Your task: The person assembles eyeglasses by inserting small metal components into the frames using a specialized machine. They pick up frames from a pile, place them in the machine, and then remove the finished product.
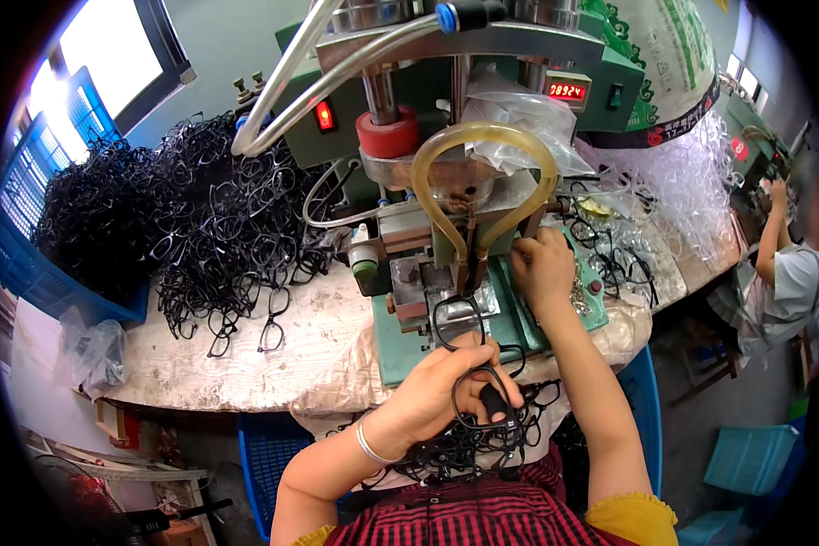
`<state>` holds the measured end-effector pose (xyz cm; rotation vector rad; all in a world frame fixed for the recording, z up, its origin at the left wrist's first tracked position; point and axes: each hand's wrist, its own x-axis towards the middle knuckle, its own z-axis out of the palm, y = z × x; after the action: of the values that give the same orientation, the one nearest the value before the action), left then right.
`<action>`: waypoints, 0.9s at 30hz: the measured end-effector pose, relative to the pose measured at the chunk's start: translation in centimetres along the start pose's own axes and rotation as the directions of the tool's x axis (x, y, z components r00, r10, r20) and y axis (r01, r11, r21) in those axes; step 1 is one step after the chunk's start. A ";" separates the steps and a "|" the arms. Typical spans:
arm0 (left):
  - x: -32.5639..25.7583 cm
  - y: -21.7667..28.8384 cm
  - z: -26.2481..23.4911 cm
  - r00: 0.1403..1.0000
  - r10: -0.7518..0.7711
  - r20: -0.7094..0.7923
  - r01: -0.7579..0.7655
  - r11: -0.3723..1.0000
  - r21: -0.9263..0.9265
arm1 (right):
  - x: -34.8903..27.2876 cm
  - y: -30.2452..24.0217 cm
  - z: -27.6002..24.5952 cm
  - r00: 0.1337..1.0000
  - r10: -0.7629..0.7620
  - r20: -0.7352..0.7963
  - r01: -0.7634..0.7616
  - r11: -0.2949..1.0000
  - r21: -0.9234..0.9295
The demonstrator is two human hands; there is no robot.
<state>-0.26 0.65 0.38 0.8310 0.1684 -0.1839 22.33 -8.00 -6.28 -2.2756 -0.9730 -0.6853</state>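
My left hand (455, 387) is closed around a black eyeglass frame (438, 314), one rim of which reaches up to the metal tooling under the press head. Something black and rounded (493, 400) shows at the fingers of that hand; I cannot tell whether it is a finger cover. On the right side of the green press base (393, 350), my right hand (544, 268) has its fingers curled beside the tooling, and what they hold, if anything, is hidden. A looped yellowish tube (485, 136) hangs from the press (464, 182) between my hands and the machine body.
A large heap of black eyeglass frames (237, 200) covers the bench's left side, beside a blue crate (64, 264). More frames (469, 455) lie in my lap. Small metal parts (581, 296) sit right of my right hand. Another person (792, 273) works at far right.
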 end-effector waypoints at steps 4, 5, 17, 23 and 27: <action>-5.2 -0.2 -3.2 0.993 0.086 -0.078 -0.057 0.948 0.313 | -1.6 1.5 0.2 0.998 -0.041 0.049 0.045 0.995 -0.087; -7.5 -0.6 -4.6 0.986 0.138 -0.098 -0.091 0.918 0.385 | -2.2 1.1 -1.8 0.999 -0.048 -0.011 0.049 0.995 0.084; -11.4 6.9 -17.8 0.310 0.915 -0.259 0.632 0.006 0.775 | -3.7 1.8 -0.7 0.840 0.527 0.127 -0.389 0.424 0.818; -7.8 2.0 -24.3 0.272 0.874 -0.403 0.798 0.029 0.602 | -6.0 1.2 -3.9 0.863 0.498 0.089 -0.463 0.707 0.535; -8.3 0.6 -22.0 0.259 0.943 -0.210 0.574 0.025 0.818 | -9.9 4.2 -6.9 0.898 0.439 0.012 -0.401 0.808 0.431</action>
<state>-9.86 18.25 -11.89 2.5040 1.2071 0.9768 17.94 -19.71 -8.96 -1.9497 -0.4790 -0.3331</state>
